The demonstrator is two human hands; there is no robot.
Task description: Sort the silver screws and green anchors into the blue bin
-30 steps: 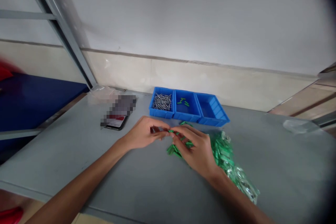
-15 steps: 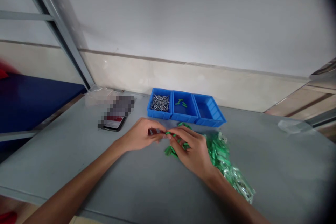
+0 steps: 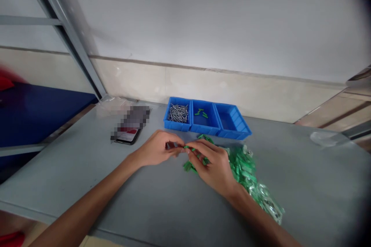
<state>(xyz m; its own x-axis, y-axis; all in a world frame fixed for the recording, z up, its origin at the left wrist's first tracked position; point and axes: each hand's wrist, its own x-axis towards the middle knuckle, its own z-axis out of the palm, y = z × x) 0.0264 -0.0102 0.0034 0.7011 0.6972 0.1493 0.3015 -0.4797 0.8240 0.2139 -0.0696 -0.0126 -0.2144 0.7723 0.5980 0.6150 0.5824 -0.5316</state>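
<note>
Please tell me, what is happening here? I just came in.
A person at a grey table is working with bare hands. The left hand and right hand meet, fingers closed on a small green piece; finer detail is too small to tell. More green pieces lie under the hands, beside a shiny bag of them. Behind stands a blue tray: nails in the left compartment, a few green pieces in the middle one. A phone lies to the left.

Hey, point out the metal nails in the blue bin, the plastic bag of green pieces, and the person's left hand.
Metal nails [image 3: 178, 113]: head view, middle of the pile in the bin's left compartment.
Plastic bag of green pieces [image 3: 242, 168]: head view, upper part of the bag.
Left hand [image 3: 155, 148]: head view, back of the hand.
</note>
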